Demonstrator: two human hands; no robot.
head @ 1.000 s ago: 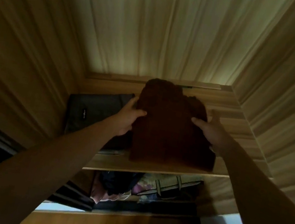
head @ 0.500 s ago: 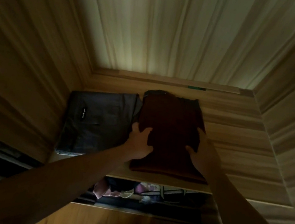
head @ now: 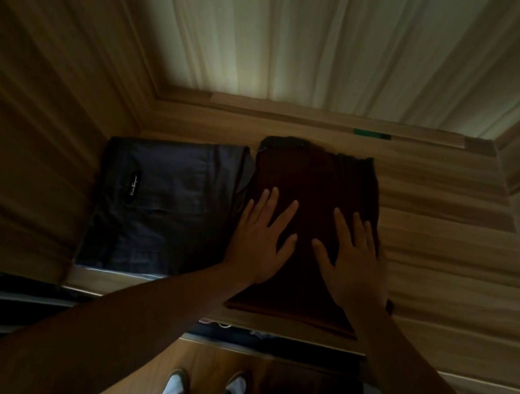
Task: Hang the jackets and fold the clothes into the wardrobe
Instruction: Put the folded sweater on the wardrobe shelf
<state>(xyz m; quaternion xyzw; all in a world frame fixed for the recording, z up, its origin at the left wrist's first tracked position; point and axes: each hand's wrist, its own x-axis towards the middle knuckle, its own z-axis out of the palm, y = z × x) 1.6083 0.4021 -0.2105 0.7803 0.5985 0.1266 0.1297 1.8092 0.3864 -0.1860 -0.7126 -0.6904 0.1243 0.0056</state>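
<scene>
Brown garment under left hand and right hand: dark reddish-brown, plain.
Grey garment beside left hand: dark grey-blue; black label, white script.
Shelf beside right hand: light brown, streaked grain.

I am wearing the single camera on my head, and it is looking forward and steeply down into the wardrobe, sitting close above its wooden shelf. It is catching my left hand and right hand near the middle of the frame and my shoes at the bottom edge.
</scene>
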